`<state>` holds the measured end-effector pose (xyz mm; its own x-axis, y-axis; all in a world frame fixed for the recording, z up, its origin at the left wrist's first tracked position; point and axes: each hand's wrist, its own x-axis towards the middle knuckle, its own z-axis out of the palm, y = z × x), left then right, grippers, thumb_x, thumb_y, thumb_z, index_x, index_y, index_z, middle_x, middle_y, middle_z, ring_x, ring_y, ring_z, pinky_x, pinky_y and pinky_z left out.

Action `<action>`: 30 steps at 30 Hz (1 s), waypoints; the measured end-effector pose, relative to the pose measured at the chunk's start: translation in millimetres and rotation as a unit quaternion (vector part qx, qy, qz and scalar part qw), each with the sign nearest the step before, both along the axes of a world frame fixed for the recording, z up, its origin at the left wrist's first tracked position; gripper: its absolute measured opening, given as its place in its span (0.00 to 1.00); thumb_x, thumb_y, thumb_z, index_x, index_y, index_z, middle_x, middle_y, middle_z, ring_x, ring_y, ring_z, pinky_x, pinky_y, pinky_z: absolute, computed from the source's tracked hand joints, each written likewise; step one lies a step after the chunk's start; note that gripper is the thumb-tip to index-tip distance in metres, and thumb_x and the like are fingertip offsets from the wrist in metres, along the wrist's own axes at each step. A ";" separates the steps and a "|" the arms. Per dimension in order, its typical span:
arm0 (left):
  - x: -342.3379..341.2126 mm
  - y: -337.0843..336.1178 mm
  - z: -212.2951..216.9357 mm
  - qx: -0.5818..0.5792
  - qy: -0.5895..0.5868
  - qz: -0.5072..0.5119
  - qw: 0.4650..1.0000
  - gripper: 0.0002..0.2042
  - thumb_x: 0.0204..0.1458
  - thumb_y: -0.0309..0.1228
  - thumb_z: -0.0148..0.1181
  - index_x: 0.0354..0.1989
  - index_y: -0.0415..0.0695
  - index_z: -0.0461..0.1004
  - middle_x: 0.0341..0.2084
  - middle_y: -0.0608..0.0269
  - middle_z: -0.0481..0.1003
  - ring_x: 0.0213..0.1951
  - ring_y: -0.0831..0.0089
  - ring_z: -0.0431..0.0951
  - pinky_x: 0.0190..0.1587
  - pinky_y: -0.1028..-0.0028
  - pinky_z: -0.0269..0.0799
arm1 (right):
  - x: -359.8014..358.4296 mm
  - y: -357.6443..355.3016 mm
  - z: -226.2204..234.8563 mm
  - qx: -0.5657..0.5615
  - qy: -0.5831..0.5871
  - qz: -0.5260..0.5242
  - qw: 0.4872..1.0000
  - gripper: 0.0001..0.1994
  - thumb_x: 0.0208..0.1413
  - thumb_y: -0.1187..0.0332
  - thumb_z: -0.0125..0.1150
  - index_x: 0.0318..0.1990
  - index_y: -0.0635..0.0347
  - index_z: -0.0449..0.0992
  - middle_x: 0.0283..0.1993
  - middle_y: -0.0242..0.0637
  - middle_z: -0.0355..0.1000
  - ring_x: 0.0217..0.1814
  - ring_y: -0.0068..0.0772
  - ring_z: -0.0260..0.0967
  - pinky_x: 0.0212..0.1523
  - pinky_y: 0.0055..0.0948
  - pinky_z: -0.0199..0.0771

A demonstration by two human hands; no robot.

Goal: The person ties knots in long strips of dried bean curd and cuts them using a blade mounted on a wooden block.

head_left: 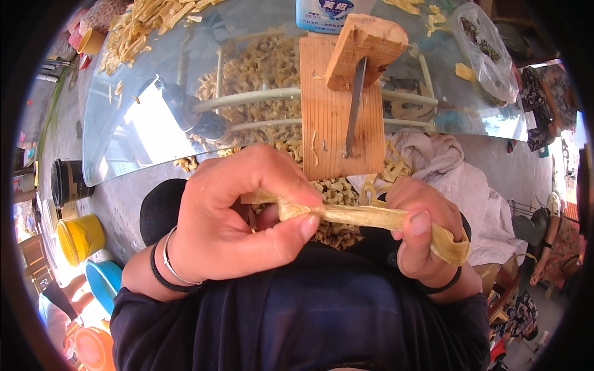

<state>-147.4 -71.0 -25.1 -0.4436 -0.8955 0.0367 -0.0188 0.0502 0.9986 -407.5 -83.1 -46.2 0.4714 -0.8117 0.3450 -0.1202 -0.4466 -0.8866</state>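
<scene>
My left hand (241, 216) pinches a pale yellow, wrinkled strip (365, 215) between thumb and forefinger, where it bunches into what looks like a knot. From there the strip runs taut to my right hand (427, 226), whose thumb and fingers close on it; its wider end hangs out past them. Just beyond my hands a wooden board (312, 123) lies over the table edge. A narrow metal blade (355, 111) slants between this board and a wooden block (368, 46). Many small knotted yellow pieces (337, 193) lie below my hands, partly hidden by them.
The glass table (105, 133) shows a heap of knotted pieces (260, 68) beneath it. Loose strips (139, 31) and a plastic bag (486, 52) rest on top. Pale cloth (445, 167) lies at right; a yellow bucket (80, 238) and blue basin (104, 281) stand left. Another person (560, 247) sits far right.
</scene>
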 end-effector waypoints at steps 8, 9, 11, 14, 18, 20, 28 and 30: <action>-24.7 -2.1 -6.5 0.016 0.201 0.026 0.979 0.28 0.49 0.22 0.65 0.56 0.42 0.55 0.32 0.58 0.71 0.33 0.71 0.78 0.38 0.71 0.77 | 8.6 1.8 4.5 0.544 0.054 0.256 0.798 0.26 0.67 0.50 0.46 0.24 0.62 0.72 0.19 0.30 0.69 0.21 0.22 0.68 0.24 0.22 0.66; -22.9 -3.3 -5.4 0.036 0.209 0.002 0.977 0.32 0.49 0.21 0.65 0.58 0.42 0.51 0.34 0.58 0.71 0.34 0.70 0.79 0.37 0.70 0.79 | 3.3 -2.7 3.0 0.509 0.100 0.352 0.779 0.28 0.65 0.45 0.50 0.23 0.61 0.73 0.18 0.30 0.68 0.20 0.23 0.68 0.24 0.22 0.67; -26.9 3.8 11.8 0.163 0.177 0.067 0.968 0.34 0.48 0.20 0.65 0.60 0.42 0.50 0.39 0.57 0.70 0.35 0.72 0.78 0.34 0.74 0.79 | 1.2 -13.5 15.1 0.346 0.171 0.340 0.858 0.25 0.56 0.45 0.64 0.21 0.59 0.71 0.18 0.28 0.67 0.20 0.20 0.65 0.22 0.21 0.64; -29.6 7.6 -11.5 0.023 0.080 -0.013 0.996 0.33 0.49 0.18 0.65 0.60 0.40 0.51 0.43 0.57 0.69 0.36 0.76 0.78 0.36 0.77 0.76 | 6.9 -7.9 7.5 0.279 0.008 0.104 0.954 0.26 0.41 0.53 0.79 0.38 0.58 0.70 0.23 0.27 0.69 0.22 0.16 0.63 0.22 0.19 0.61; -39.4 4.7 -7.6 -0.135 -0.114 0.023 0.984 0.28 0.49 0.24 0.68 0.56 0.39 0.61 0.43 0.58 0.72 0.37 0.74 0.78 0.35 0.79 0.74 | 18.0 -5.9 -7.7 0.101 0.014 0.000 0.995 0.28 0.48 0.65 0.74 0.53 0.62 0.65 0.32 0.31 0.73 0.27 0.16 0.68 0.28 0.18 0.68; -36.0 -8.4 -6.4 -0.182 -0.183 0.057 0.964 0.23 0.50 0.26 0.68 0.53 0.38 0.66 0.38 0.62 0.73 0.34 0.81 0.75 0.32 0.84 0.70 | 19.1 -12.4 -2.2 0.121 -0.002 -0.056 0.991 0.24 0.54 0.71 0.67 0.55 0.66 0.63 0.38 0.36 0.75 0.33 0.18 0.70 0.34 0.20 0.72; -27.8 -49.2 -23.2 -0.093 -0.139 0.198 0.966 0.07 0.56 0.25 0.62 0.37 0.37 0.72 0.28 0.67 0.76 0.31 0.85 0.72 0.33 0.83 0.67 | 33.9 -55.7 -15.6 0.110 -0.049 -0.203 0.972 0.18 0.58 0.71 0.64 0.50 0.66 0.65 0.34 0.33 0.74 0.33 0.14 0.69 0.33 0.18 0.70; -27.8 -55.1 -26.2 -0.142 -0.226 0.148 0.952 0.05 0.57 0.24 0.61 0.37 0.37 0.71 0.28 0.68 0.75 0.30 0.85 0.71 0.33 0.82 0.67 | 38.6 -58.8 -24.5 0.049 0.014 -0.221 0.974 0.16 0.56 0.71 0.66 0.48 0.64 0.67 0.25 0.28 0.72 0.25 0.13 0.65 0.25 0.19 0.66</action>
